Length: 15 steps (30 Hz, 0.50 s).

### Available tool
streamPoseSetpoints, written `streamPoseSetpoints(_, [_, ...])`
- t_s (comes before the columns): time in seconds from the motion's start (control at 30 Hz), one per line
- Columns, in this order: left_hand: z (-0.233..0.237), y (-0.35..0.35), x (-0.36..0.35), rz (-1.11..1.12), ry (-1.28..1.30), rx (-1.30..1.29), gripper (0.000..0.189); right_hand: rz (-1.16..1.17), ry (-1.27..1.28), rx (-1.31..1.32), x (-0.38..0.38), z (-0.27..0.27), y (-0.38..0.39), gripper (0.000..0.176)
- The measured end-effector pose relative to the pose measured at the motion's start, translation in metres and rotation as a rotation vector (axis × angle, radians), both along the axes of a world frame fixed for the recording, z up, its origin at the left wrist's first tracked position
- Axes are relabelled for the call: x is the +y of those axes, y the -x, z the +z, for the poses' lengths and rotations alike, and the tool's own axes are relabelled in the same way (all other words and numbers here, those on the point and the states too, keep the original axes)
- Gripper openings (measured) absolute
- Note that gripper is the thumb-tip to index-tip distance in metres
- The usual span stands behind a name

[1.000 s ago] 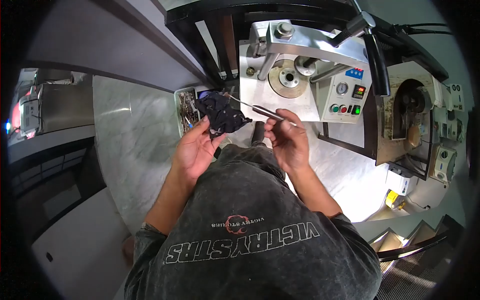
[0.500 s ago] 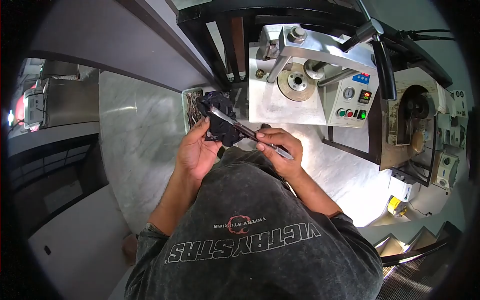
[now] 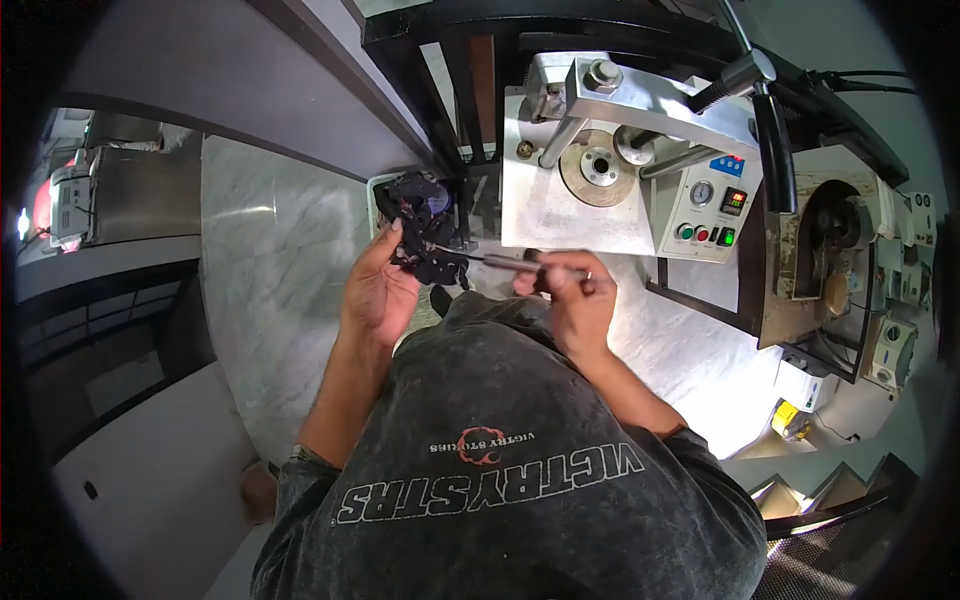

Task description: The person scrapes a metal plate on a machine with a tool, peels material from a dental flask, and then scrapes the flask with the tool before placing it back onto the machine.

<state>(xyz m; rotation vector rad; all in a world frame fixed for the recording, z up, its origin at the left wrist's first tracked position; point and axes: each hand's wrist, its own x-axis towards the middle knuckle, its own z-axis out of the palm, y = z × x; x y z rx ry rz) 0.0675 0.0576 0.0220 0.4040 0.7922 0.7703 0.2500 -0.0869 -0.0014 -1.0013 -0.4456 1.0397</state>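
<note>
My left hand (image 3: 378,290) grips a black, lumpy, ragged-edged piece (image 3: 432,265) by its near side, thumb on top. In my right hand (image 3: 574,305) is a slim knife-like tool (image 3: 512,263) with a dark and silvery handle, held between thumb and fingers. Its thin front end points left and overlaps the right part of the black piece in this view. Motion smears the tool and the right fingers. A dark, faintly purple rounded patch shows at the upper part of the black piece.
A white bench machine (image 3: 540,225) with a round metal plate (image 3: 598,168), a clamp bar and a control panel (image 3: 705,205) stands ahead to the right. Behind the black piece is a pale-rimmed tray (image 3: 372,190). A black metal frame (image 3: 430,30) runs along the back.
The tool has drawn back to the right and turned more level, its tip lower on the black piece. The black piece has shifted and tilted, showing a purplish patch.
</note>
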Motion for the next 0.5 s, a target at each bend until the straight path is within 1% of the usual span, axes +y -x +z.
streamPoseSetpoints(0.03, [-0.005,0.000,0.000,0.002,0.001,-0.024,0.030,-0.042,-0.111,0.097,0.009,0.001,0.001,0.025])
streamPoseSetpoints(0.07, [-0.008,0.000,0.000,0.006,0.003,-0.048,0.031,-0.042,-0.113,0.095,0.014,0.003,0.000,0.025])
streamPoseSetpoints(0.13, [-0.005,-0.006,-0.001,0.031,0.001,-0.023,0.030,-0.090,-0.082,0.371,0.021,0.005,0.000,0.028])
streamPoseSetpoints(0.27, [-0.016,-0.005,-0.006,0.075,-0.038,0.073,0.029,-0.012,0.013,0.383,0.035,0.007,0.009,0.030])
streamPoseSetpoints(0.3, [-0.010,-0.007,-0.007,0.075,-0.040,0.073,0.029,-0.006,0.041,0.363,0.038,0.005,0.010,0.028])
streamPoseSetpoints(0.4, [0.016,-0.016,-0.010,0.095,0.024,0.022,0.031,-0.037,0.081,0.357,0.039,0.000,0.011,0.028])
streamPoseSetpoints(0.47, [0.023,-0.017,-0.013,0.022,-0.067,-0.137,0.038,-0.044,0.074,0.354,0.039,0.001,0.011,0.027])
streamPoseSetpoints(0.5, [0.022,-0.017,-0.016,0.021,-0.066,-0.137,0.038,-0.054,0.067,0.352,0.038,0.002,0.010,0.027])
